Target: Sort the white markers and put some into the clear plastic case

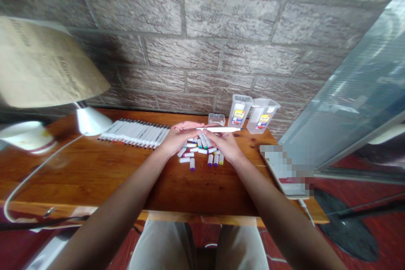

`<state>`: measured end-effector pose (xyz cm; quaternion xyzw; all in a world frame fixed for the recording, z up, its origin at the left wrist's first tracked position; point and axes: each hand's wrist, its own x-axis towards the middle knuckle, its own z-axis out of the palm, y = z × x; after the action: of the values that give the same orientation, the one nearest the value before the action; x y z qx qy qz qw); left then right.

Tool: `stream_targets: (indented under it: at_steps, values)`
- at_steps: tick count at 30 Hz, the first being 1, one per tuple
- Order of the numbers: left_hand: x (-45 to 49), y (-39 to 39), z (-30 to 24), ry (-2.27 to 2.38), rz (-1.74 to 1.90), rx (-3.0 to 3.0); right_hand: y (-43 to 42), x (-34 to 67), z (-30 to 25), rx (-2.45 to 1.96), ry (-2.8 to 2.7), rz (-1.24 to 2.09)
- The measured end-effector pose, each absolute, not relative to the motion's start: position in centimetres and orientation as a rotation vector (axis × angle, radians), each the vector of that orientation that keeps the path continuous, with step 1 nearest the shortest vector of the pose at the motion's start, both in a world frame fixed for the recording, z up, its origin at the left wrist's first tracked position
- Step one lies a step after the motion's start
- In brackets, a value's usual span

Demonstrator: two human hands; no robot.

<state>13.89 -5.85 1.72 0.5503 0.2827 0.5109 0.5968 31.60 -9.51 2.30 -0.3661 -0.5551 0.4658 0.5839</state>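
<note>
White marker (223,129) is level in the air between the two hands, above the wooden table (202,196). Right hand (227,142) grips it, fingers mostly behind the barrel. Left hand (177,138) has its fingertips at the marker's left end; cannot tell whether they pinch the marker, a cap or neither, that end being small and blurred.

Loose caps (192,163), white with coloured ends, lie below; both hands cover part of the heap, so no count. Row of markers (136,134) runs out of sight behind the left hand; barrel print illegible. Small clear piece (217,118), beyond the held marker, has its lower part masked.

Two clear containers (239,112) stand near the wall, labels too small to read. Lamp (47,63) and paper cup (30,137) are cut by the left edge. Flat object at the table's right edge (278,168) is pixelated.
</note>
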Motion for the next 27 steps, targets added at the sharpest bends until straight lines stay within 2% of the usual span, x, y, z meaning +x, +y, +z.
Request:
stream_targets:
  at_steps: [9, 21, 27]
  values:
    - [14.2, -6.1, 2.1, 0.665, 1.162, 1.237, -9.7, 31.6, 2.3, -0.937, -1.286, 1.065]
    - [14.2, -5.9, 2.8, 0.756, 1.31, 1.119, -9.1, 32.3, 2.1, -1.122, -1.156, 1.046]
    - [14.1, -6.1, 3.2, 0.724, 1.34, 1.115, -9.4, 32.0, 1.2, -1.185, -1.436, 0.989]
